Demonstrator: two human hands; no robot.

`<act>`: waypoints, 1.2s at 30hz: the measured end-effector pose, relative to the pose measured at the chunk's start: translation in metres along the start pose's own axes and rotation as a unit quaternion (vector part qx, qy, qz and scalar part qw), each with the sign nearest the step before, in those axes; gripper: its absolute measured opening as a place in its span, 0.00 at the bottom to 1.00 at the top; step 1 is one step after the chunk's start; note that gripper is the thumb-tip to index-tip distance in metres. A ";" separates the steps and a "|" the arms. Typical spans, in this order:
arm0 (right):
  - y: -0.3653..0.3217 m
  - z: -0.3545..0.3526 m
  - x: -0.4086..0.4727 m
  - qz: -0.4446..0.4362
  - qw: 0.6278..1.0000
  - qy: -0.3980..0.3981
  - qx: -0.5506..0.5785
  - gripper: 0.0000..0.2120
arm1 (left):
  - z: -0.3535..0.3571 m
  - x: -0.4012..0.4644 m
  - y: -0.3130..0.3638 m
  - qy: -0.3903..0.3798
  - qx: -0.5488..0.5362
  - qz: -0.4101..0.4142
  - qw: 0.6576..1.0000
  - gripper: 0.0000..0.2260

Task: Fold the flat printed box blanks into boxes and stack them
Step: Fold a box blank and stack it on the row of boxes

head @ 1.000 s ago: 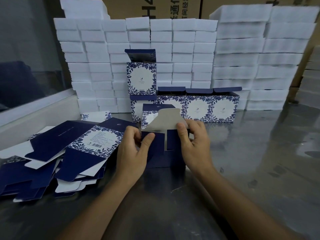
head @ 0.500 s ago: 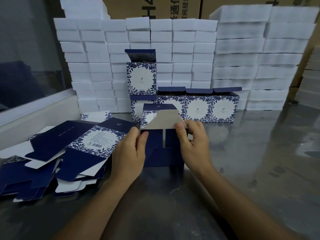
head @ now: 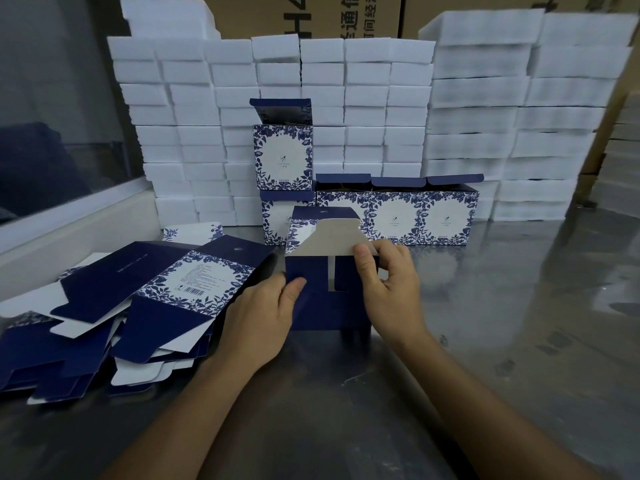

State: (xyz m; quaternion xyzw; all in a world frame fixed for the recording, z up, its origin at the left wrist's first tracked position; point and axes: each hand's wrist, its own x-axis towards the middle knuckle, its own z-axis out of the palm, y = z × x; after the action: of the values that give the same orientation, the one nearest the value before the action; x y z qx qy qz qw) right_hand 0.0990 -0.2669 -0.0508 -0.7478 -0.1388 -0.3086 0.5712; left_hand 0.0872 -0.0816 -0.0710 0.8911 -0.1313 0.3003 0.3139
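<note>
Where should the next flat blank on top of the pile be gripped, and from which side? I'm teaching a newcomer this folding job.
Probably by the top blank's near dark-blue end panel, coming from the right where the left hand already sits. That panel overhangs the pile with its edge free, so a thumb-over, fingers-under pinch should lift it without disturbing the blanks beneath.

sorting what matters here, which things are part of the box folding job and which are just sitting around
Job:
box being folded, held by left hand and right hand
flat blanks
folded boxes

Lying about:
white foam blocks
cardboard cartons
</note>
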 end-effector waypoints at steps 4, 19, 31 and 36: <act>0.002 -0.001 0.001 -0.002 1.000 0.006 -0.003 0.10 | 0.001 0.001 -0.001 -0.041 0.028 -0.011 0.999 0.20; 0.006 -0.003 0.003 -0.001 1.000 0.005 -0.011 0.09 | 0.003 0.001 -0.003 -0.115 0.084 -0.038 0.989 0.19; 0.006 -0.006 0.005 0.015 1.000 -0.001 -0.008 0.12 | 0.003 -0.002 -0.009 -0.089 0.059 -0.011 0.994 0.13; 0.002 -0.007 0.003 0.013 1.000 0.003 -0.005 0.12 | 0.004 -0.002 -0.002 -0.031 -0.060 -0.026 0.997 0.14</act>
State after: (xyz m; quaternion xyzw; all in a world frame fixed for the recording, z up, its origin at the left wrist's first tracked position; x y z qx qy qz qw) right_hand 0.1004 -0.2743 -0.0493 -0.7514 -0.1261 -0.3038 0.5721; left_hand 0.0889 -0.0823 -0.0757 0.8825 -0.1358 0.2560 0.3704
